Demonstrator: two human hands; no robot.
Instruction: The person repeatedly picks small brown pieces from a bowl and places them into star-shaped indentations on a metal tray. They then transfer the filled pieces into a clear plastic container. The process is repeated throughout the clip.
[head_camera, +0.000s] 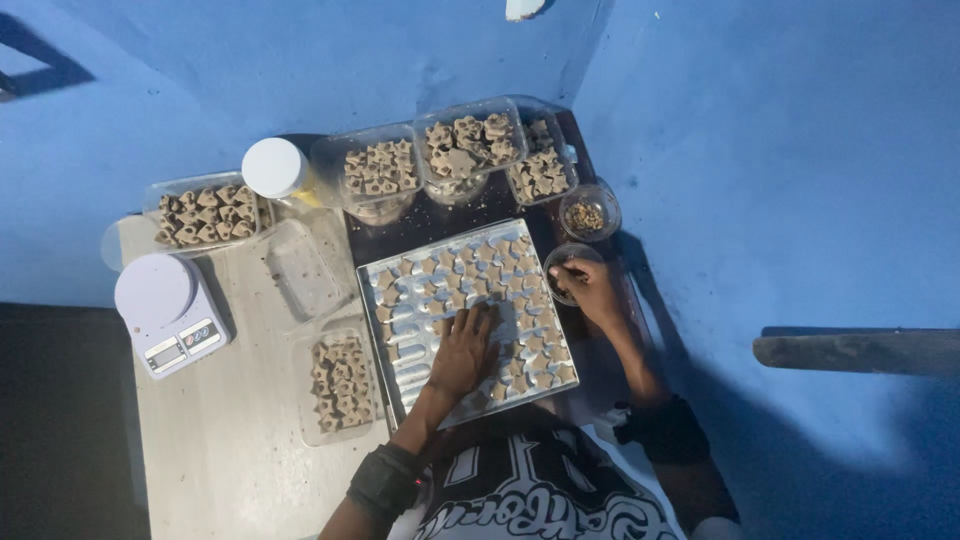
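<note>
Resting flat, left hand released on silver tray | star-shaped brown pieces | right hand grip unclear

Shiny silver metal moulded tray catching the light, rough matt brown star-shaped pieces across it. Clear glossy plastic tubs behind, a smooth white plastic kitchen scale on the pale matt wooden tabletop.
</note>
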